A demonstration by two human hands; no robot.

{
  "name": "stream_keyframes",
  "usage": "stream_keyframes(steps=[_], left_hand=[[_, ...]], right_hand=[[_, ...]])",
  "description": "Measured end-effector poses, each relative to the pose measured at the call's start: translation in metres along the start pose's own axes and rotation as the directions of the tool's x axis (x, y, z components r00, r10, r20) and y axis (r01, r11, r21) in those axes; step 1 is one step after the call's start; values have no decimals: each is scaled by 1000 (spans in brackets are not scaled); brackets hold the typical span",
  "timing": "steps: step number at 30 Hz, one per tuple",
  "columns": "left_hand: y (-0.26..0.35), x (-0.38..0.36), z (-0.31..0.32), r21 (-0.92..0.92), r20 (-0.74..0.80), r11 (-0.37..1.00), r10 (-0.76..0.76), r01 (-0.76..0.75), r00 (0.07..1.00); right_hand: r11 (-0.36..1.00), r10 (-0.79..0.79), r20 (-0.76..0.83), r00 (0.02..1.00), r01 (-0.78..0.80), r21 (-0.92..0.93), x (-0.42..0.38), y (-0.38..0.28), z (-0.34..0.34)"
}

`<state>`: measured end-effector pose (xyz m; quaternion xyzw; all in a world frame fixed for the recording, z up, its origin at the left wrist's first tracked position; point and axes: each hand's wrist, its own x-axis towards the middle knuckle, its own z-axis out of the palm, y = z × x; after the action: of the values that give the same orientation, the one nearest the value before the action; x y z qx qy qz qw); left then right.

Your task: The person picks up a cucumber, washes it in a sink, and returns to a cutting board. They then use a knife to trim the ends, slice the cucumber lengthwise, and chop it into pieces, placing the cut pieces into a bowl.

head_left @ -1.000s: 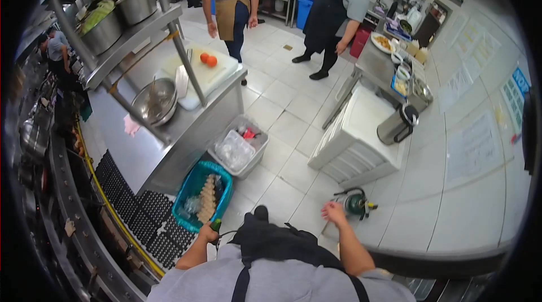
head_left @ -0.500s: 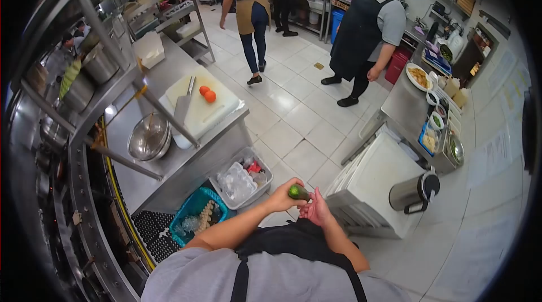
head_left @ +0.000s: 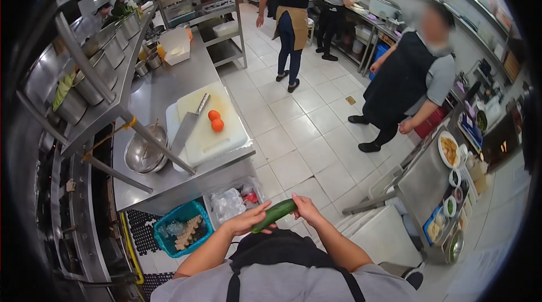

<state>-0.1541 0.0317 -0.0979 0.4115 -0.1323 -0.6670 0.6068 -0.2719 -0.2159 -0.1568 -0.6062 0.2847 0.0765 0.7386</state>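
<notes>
cucumber swung from end-on to lengthwise between my 2 hands since the earlier frame.
it now lies slantwise in the air just in front of my black apron, its upper end toward my right. my left hand is half open, fingers passing under the lower end, loosely cradling it; my right hand is nearly closed, fingers and thumb pinching the upper tip. beyond it to the left, on the metal worktop, 2 orange-red tomatoes touch each other on a white cutting board, beside a knife. a metal bowl sits left of the board.
</notes>
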Motion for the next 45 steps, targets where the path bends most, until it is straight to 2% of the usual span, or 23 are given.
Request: stream_keyframes(steps=[1,2,4,7,12,14,17,18,20,24,28,30,32,34,35,36,37,38,39,41,42,44,45], left_hand=[[14,10,-5,174,-139,978,-93,117,986],[24,20,-9,329,-253,932,-68,152,965],[42,42,-23,507,-314,841,-22,188,949],[75,70,-20,474,-410,873,101,117,906],[130,113,-14,416,-506,904,141,97,851],[144,132,-18,412,-569,910,222,41,792],[159,168,-30,392,-627,920,268,0,732],[164,180,-33,385,-648,923,282,-15,707],[180,205,-26,367,-715,930,278,6,641],[222,224,-3,301,-804,953,270,-30,529],[228,223,2,327,-854,935,354,-135,382],[221,206,3,304,-904,938,339,-165,261],[209,187,4,279,-927,933,324,-229,190],[200,166,6,267,-957,877,289,-399,-5],[196,155,3,266,-959,869,281,-418,-27],[191,146,-1,298,-954,862,258,-409,-151],[188,137,-5,324,-936,860,230,-395,-267],[186,127,-11,318,-937,855,216,-410,-275],[186,119,-19,338,-919,858,213,-387,-332],[191,106,-31,338,-899,864,179,-373,-399],[192,101,-43,333,-901,859,169,-388,-399],[191,97,-69,372,-847,891,212,-259,-488],[190,96,-82,400,-837,878,235,-261,-494]], right_hand=[[996,-60,51,997,64,-66,12,-11,-6],[996,-42,50,998,46,-82,21,-20,-12],[988,-149,80,986,152,-30,40,-60,-19],[983,-167,134,977,175,-53,72,-108,-41],[970,-219,153,964,232,-77,128,-169,-75],[973,-203,154,967,216,-76,161,-187,-90],[943,-316,296,901,332,-3,220,-203,-108],[951,-285,340,896,309,-18,240,-213,-120],[929,-341,298,892,367,-36,276,-218,-124],[935,-302,429,851,351,-39,324,-258,-134],[937,-205,615,761,335,-102,355,-300,-109],[933,-135,768,626,341,-114,367,-313,-78],[915,-79,826,558,370,-163,373,-330,-42],[887,-93,818,567,420,-190,381,-343,-5],[878,-89,822,562,434,-202,383,-351,13],[873,-74,834,547,440,-212,392,-353,28],[819,-127,850,511,538,-201,401,-353,43],[756,-178,865,470,628,-186,410,-353,59],[753,-159,870,466,627,-198,414,-356,74],[400,-200,878,435,854,-332,420,-367,105],[391,-188,882,432,857,-337,428,-367,121],[70,-286,926,246,969,-236,447,-360,146],[69,-269,930,249,968,-240,460,-356,159]])
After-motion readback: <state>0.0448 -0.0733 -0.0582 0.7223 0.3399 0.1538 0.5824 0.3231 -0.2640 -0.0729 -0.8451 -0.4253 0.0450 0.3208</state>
